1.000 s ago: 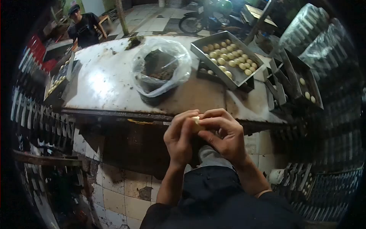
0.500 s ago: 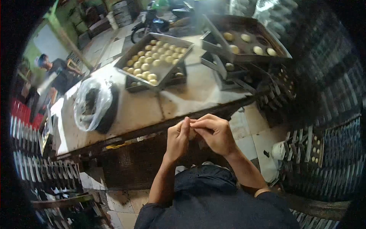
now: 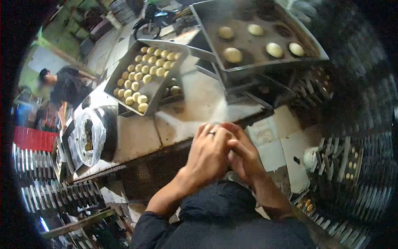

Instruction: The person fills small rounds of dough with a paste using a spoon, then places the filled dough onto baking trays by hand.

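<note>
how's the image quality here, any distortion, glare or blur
Head view: strong fisheye bend with a black rim around the edge; the table edge curves. Pale glare lies on the table top near the big tray. The hands, left and right, look fairly sharp; the person at the far left is blurred.

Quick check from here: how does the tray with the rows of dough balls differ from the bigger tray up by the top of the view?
The crowded tray holds many small pale dough balls packed in tight rows; the sparse tray holds only five larger rounds, spread apart. The crowded tray sits farther left on the table, stacked on another tray; the sparse tray sits higher, on a rack to the right. The crowded tray looks lighter, the sparse tray darker. Both are rectangular rimmed metal trays.
</note>
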